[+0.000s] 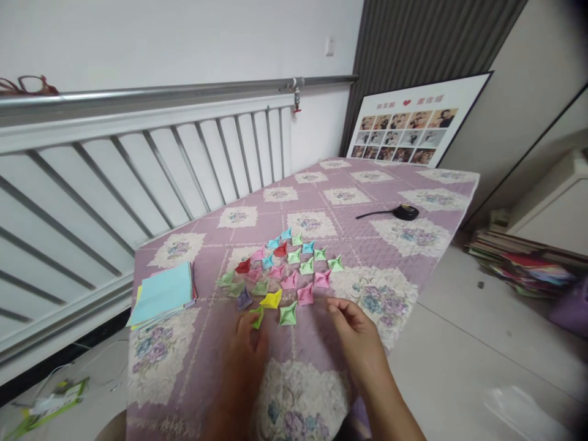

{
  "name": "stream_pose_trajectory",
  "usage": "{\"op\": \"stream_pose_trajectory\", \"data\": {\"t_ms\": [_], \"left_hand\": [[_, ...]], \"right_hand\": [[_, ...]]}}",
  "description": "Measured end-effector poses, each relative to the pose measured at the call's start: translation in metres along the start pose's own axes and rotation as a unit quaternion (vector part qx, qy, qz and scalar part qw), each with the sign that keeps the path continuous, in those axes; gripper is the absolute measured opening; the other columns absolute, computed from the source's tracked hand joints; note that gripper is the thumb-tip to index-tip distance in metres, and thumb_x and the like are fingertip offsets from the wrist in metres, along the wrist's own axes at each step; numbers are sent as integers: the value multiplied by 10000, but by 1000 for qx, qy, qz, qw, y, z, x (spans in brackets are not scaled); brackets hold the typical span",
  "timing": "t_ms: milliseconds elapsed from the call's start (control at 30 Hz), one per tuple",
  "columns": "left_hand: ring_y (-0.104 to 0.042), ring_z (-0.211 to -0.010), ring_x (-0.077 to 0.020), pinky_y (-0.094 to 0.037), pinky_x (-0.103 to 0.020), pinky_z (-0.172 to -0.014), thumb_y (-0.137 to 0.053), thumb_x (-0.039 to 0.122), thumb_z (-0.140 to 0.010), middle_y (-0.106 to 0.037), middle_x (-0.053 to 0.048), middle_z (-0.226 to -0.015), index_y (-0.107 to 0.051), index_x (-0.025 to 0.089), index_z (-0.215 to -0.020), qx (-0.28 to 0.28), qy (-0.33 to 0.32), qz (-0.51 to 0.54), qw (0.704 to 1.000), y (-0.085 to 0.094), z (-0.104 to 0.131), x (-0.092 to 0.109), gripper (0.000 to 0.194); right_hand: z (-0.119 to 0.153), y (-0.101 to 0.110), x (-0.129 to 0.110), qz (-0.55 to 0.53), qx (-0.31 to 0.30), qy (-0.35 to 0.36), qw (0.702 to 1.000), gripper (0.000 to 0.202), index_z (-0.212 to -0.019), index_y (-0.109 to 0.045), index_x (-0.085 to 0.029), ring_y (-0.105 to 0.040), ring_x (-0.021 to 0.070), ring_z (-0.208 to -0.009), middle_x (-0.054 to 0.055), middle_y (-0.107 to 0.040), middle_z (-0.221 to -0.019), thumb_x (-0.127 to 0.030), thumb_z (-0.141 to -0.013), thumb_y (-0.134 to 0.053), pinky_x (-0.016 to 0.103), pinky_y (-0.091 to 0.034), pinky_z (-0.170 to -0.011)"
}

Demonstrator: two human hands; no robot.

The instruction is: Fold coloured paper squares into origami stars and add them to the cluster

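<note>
Small folded paper boats in several colours sit in slanting rows on the cloth. At the near left corner of the group, my left hand (248, 340) has its fingers closed on a lime-green paper boat (258, 317), which rests at cloth level. Just behind that one lie a yellow paper boat (271, 299) and a purple one (244, 299). A light green paper boat (288, 314) stands between my hands. My right hand (357, 327) is just right of a pink paper boat (305, 293), fingers curled together, with nothing visible in them.
A stack of coloured paper sheets (164, 295) lies at the table's left. Farther back on the flowered tablecloth (316, 343) is a black tape measure (405, 212). A white radiator (151, 177) borders the left side; a photo board (418, 122) leans behind. Papers (519, 263) are piled at right.
</note>
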State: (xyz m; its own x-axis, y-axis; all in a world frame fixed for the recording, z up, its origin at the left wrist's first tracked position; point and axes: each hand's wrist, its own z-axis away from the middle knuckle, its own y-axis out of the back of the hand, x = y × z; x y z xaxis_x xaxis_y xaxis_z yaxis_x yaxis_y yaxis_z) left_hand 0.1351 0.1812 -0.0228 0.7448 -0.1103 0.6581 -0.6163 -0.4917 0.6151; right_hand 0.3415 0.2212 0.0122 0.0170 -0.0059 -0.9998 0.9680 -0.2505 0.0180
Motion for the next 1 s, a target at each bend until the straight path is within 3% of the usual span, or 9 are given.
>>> {"op": "stream_pose_trajectory", "data": {"t_ms": [67, 233, 667, 1000], "left_hand": [[-580, -951, -244, -480, -414, -842, -540, 267, -823, -614, -79, -1022, -595, 199, -1023, 25, 24, -4, 999, 13, -2, -14, 218], [-584, -937, -241, -484, -417, -835, -522, 274, -824, -625, -75, -1018, -604, 180, -1065, -23, 80, -6, 996, 28, -4, -39, 271], [-599, -938, -210, -480, -384, -844, -498, 181, -832, -649, -42, -1020, -641, 230, -1036, -66, 66, 34, 995, 22, -11, -38, 254], [-622, -845, -195, -499, -350, -780, -492, 163, -831, -669, -23, -883, -662, 229, -852, -63, 34, 31, 997, 22, -13, -36, 184]], "right_hand": [[0, 0, 1, 4, 1, -2, 1000, 295, -853, -677, -204, -633, 217, -826, 47, -717, -886, -468, -728, -638, 327, -479, -773], [1, -3, 3, 19, -11, -7, 1000, 303, -851, -682, -204, -624, 209, -777, 41, -716, -849, -474, -719, -641, 307, -478, -714], [0, -9, 6, 38, -38, -4, 999, 301, -827, -699, -212, -614, 202, -708, 35, -713, -789, -483, -707, -649, 284, -472, -612], [0, -11, 8, 39, -42, -2, 998, 311, -825, -699, -213, -618, 208, -717, 36, -714, -790, -496, -701, -657, 295, -482, -632]]}}
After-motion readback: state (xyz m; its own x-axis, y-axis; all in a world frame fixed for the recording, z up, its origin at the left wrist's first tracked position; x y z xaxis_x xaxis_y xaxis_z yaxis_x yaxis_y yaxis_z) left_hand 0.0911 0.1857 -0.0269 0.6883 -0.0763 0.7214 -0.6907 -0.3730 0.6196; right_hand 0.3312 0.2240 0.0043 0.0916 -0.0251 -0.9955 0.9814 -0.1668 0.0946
